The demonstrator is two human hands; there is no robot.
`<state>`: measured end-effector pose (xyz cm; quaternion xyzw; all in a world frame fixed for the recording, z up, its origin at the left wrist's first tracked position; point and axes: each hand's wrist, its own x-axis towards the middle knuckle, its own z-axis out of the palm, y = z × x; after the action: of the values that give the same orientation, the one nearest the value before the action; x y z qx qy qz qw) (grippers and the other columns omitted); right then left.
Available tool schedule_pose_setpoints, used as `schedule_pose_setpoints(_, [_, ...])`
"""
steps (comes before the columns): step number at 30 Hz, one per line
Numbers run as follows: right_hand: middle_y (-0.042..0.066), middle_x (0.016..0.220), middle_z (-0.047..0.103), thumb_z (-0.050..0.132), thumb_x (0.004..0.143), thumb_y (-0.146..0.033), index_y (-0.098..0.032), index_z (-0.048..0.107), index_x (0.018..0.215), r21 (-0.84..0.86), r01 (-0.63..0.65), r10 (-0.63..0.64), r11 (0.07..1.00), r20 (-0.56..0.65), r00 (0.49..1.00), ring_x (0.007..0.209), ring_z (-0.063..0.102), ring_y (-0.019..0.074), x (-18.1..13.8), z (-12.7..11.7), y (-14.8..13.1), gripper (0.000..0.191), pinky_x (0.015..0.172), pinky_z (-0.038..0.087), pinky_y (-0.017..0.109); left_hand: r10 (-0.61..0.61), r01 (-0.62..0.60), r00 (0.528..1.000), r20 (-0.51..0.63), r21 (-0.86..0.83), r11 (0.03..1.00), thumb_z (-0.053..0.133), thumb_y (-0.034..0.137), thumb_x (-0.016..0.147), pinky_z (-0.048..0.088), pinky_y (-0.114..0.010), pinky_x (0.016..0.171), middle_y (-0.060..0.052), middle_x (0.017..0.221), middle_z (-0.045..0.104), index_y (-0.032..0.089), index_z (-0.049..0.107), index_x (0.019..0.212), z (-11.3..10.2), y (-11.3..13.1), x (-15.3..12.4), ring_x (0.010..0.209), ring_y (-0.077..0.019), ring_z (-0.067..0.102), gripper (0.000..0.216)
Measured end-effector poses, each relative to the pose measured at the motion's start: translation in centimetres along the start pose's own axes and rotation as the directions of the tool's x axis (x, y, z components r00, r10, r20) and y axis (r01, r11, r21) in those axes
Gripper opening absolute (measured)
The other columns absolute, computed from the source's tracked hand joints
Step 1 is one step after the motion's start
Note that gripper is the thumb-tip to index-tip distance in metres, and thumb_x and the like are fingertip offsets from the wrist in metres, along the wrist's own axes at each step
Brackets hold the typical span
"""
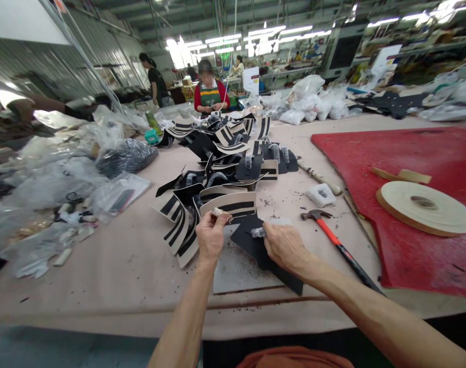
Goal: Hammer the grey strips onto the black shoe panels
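My left hand (210,237) is closed in a pinch on a small whitish scrap (217,211), its exact kind unclear. Low over a grey board (233,273) lies a black panel (250,243), tilted. On it is a fitting wrapped in clear plastic (258,232), and my right hand (284,245) is curled closed at that fitting's right end, its fingertips partly hidden. Just beyond my left hand, cream panels with black stripes (233,204) and more black panels (250,167) with wrapped fittings lie in a loose pile.
To the right are a claw hammer (332,232), a white roll (320,194), a stick-like tool (319,176) and a red sheet (409,260) bearing a tape roll (424,202). Plastic bags (64,189) crowd the left. Across the table, a person (209,94) works.
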<state>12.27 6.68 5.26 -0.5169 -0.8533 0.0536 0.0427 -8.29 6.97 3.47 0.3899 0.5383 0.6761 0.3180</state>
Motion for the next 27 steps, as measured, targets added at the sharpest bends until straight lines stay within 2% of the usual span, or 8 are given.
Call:
schedule_pose_setpoints(3, [0.015, 0.098, 0.074, 0.052, 0.096, -0.033, -0.013, 0.049, 0.133, 0.163, -0.064, 0.056, 0.985, 0.048, 0.997, 0.086, 0.071, 0.0296, -0.2, 2.1, -0.2, 0.043, 0.069, 0.043, 0.034, -0.025, 0.024, 0.999, 0.036, 0.038, 0.999, 0.077, 0.041, 0.079, 0.059, -0.029, 0.076, -0.004, 0.081, 0.075, 0.014, 0.070, 0.090, -0.2, -1.0, -0.7, 0.077, -0.0183, 0.073, 0.030])
schedule_pose_setpoints(7, [0.015, 0.098, 0.075, 0.054, 0.096, -0.044, -0.013, 0.051, 0.133, 0.336, -0.178, 0.157, 0.925, 0.088, 0.984, 0.091, 0.072, 0.0297, -1.3, 5.4, -1.1, 0.048, 0.075, 0.047, 0.034, -0.091, 0.084, 0.989, 0.119, 0.063, 0.994, 0.074, 0.042, 0.080, 0.059, -0.029, 0.077, -0.005, 0.085, 0.076, 0.016, 0.072, 0.089, 0.8, -3.5, -1.1, 0.079, -0.0184, 0.073, 0.027])
schedule_pose_setpoints(12, [0.015, 0.096, 0.075, 0.050, 0.098, -0.047, -0.013, 0.048, 0.138, 0.458, -0.219, 0.209, 0.862, 0.072, 0.975, 0.091, 0.073, 0.0303, -2.2, 7.1, -1.8, 0.052, 0.075, 0.048, 0.035, -0.154, 0.159, 0.966, 0.205, -0.006, 0.987, 0.076, 0.040, 0.077, 0.059, -0.033, 0.083, -0.008, 0.093, 0.078, 0.016, 0.071, 0.100, 3.0, -6.2, -1.4, 0.087, -0.0209, 0.075, 0.033])
schedule_pose_setpoints(18, [0.012, 0.109, 0.073, 0.051, 0.096, -0.048, -0.017, 0.060, 0.124, 0.541, -0.106, 0.141, 0.834, -0.024, 0.990, 0.100, 0.070, 0.0275, -2.9, 8.3, -0.9, 0.043, 0.084, 0.050, 0.035, -0.188, 0.172, 0.928, 0.321, 0.077, 0.982, 0.071, 0.036, 0.081, 0.058, -0.032, 0.082, -0.007, 0.090, 0.078, 0.017, 0.067, 0.095, 3.4, -8.1, -2.6, 0.087, -0.0210, 0.075, 0.023])
schedule_pose_setpoints(21, [0.009, 0.106, 0.072, 0.051, 0.096, -0.046, -0.019, 0.065, 0.118, 0.584, -0.050, 0.090, 0.810, -0.040, 0.995, 0.098, 0.069, 0.0248, -3.2, 8.2, -0.4, 0.038, 0.087, 0.050, 0.035, -0.178, 0.151, 0.929, 0.325, 0.109, 0.983, 0.067, 0.037, 0.085, 0.058, -0.032, 0.082, -0.006, 0.091, 0.077, 0.018, 0.066, 0.095, 3.2, -8.5, -3.0, 0.087, -0.0202, 0.075, 0.021])
schedule_pose_setpoints(27, [0.008, 0.102, 0.069, 0.051, 0.096, -0.048, -0.018, 0.066, 0.120, 0.578, -0.025, 0.068, 0.815, -0.054, 0.996, 0.091, 0.068, 0.0223, -3.4, 8.4, -0.3, 0.041, 0.080, 0.049, 0.031, -0.186, 0.156, 0.928, 0.323, 0.118, 0.981, 0.067, 0.036, 0.086, 0.058, -0.031, 0.080, -0.007, 0.089, 0.078, 0.018, 0.065, 0.094, 3.4, -8.3, -3.1, 0.085, -0.0204, 0.075, 0.020])
